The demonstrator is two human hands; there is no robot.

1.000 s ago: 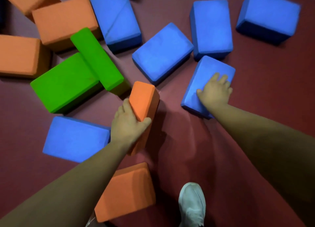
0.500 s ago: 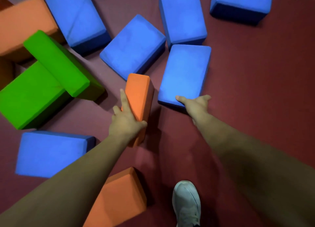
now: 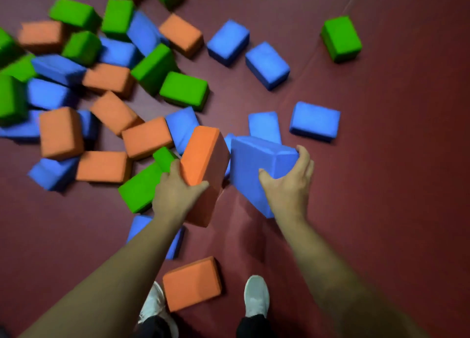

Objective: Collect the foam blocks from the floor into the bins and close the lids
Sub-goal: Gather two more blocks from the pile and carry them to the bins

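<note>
My left hand (image 3: 175,192) grips an orange foam block (image 3: 206,159) and holds it above the floor, tilted on end. Right beside it, my right hand (image 3: 287,185) grips a blue foam block (image 3: 251,167), also lifted off the floor. The two held blocks almost touch. Several more orange, blue and green foam blocks lie scattered on the dark red floor mat (image 3: 381,159), mostly to the left and ahead. An orange block (image 3: 192,283) lies by my feet. No bin or lid is in view.
My two white shoes (image 3: 256,295) stand at the bottom centre, on either side of the near orange block. A lone green block (image 3: 340,39) sits far right. A blue block (image 3: 315,120) lies just beyond my right hand. A mat seam runs diagonally at upper right.
Both hands have closed on their blocks and lifted them off the floor. The view has pulled back and upward, so many more scattered blocks show.
</note>
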